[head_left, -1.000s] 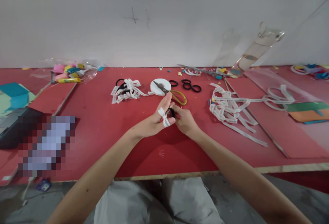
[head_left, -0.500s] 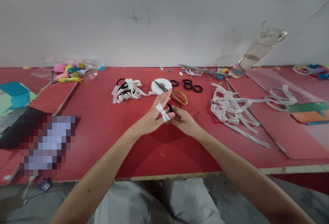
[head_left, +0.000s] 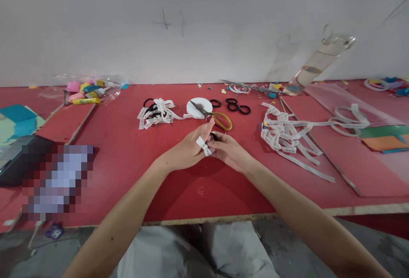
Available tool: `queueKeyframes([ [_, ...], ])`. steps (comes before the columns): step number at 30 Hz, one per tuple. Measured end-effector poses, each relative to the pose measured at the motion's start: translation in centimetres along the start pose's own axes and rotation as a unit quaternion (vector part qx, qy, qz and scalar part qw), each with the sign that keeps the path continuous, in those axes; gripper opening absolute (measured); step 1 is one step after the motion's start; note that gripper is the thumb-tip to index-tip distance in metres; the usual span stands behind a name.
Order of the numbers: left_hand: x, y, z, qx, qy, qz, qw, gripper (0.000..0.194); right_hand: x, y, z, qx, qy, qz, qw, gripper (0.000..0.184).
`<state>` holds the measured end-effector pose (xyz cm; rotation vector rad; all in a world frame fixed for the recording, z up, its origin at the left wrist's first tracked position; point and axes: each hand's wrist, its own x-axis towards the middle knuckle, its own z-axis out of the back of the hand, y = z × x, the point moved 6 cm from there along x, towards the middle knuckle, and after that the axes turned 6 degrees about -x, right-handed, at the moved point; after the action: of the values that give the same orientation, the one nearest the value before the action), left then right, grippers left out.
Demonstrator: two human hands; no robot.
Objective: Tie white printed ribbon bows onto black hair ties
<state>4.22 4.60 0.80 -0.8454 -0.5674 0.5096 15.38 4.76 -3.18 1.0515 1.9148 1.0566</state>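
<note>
Above the red table, a white printed ribbon bow (head_left: pixel 202 145) sits on a black hair tie (head_left: pixel 213 136), most of which is hidden by fingers. My left hand (head_left: pixel 185 149) is closed on the hair tie, its index finger stretched upward and the bow lying across its thumb side. From the other side my right hand (head_left: pixel 232 151) pinches the same hair tie close to the bow. Just beyond my fingers lie scissors with yellow handles (head_left: pixel 227 121), their blades over a white ribbon spool (head_left: pixel 191 108). Several loose black hair ties (head_left: pixel 232 104) lie behind the scissors.
Left of the spool is a pile of hair ties with ribbon bows (head_left: pixel 159 112). Cut white ribbons (head_left: pixel 284 135) lie in a tangle at right. A clear bottle (head_left: pixel 316 67) leans on the wall. Glue tubes in a bag (head_left: pixel 87 93) and a blurred-out phone-like object (head_left: pixel 62 180) are at left.
My right hand has shifted inward, its thumb now up beside the bow. The bow has turned slightly, and less of the black loop shows between my hands.
</note>
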Motion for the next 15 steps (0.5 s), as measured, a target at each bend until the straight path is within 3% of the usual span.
queueKeyframes([
  [5, -0.4, 0.3, 0.2, -0.024, 0.029, 0.028, 0.999, 0.076, 0.0, -0.2, 0.2, -0.006, -0.028, 0.000, 1.000, 0.032],
  [12, 0.0, 0.8, 0.7, 0.114, -0.045, 0.022, 0.992, 0.057, 0.2, 0.8, 1.6, 0.044, -0.105, 0.051, 0.992, 0.032],
  [15, 0.0, 0.4, 1.5, 0.149, -0.113, 0.012, 0.982, 0.040, 0.2, 1.0, 2.4, 0.039, -0.145, 0.056, 0.987, 0.033],
])
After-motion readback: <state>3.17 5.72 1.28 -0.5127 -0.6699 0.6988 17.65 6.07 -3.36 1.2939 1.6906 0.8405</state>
